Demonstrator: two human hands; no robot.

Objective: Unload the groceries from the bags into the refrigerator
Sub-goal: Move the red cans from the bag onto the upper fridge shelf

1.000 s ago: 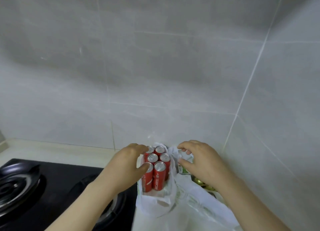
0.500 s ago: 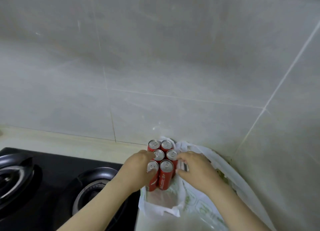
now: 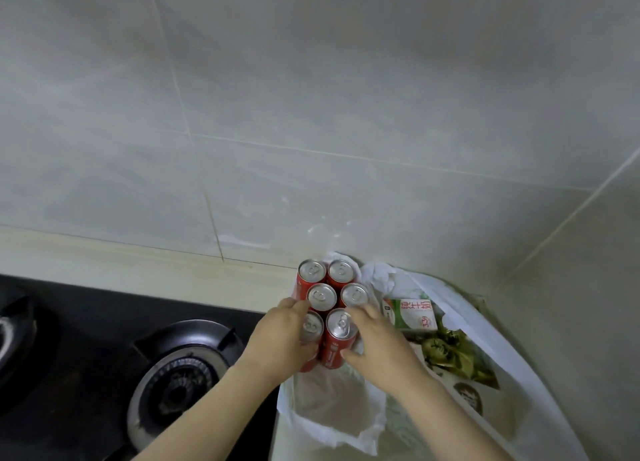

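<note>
A pack of several red cans (image 3: 329, 296) with silver tops stands upright above a white plastic bag (image 3: 332, 412) on the counter. My left hand (image 3: 280, 339) grips the pack's left side, fingers curled round the near cans. My right hand (image 3: 377, 343) grips its right side, thumb on the front can. A second white bag (image 3: 485, 339) lies to the right, holding a green and white milk carton (image 3: 414, 313) and a dark green packet (image 3: 450, 353).
A black gas hob with a round burner (image 3: 180, 370) lies left of the bags; another burner (image 3: 10, 332) shows at the far left edge. Grey tiled walls meet in a corner behind and to the right. The beige counter strip (image 3: 138, 263) runs along the wall.
My right hand moved from the bag's edge onto the can pack. Both hands now clasp it, and the pack stands higher out of the bag. The view tilted down.
</note>
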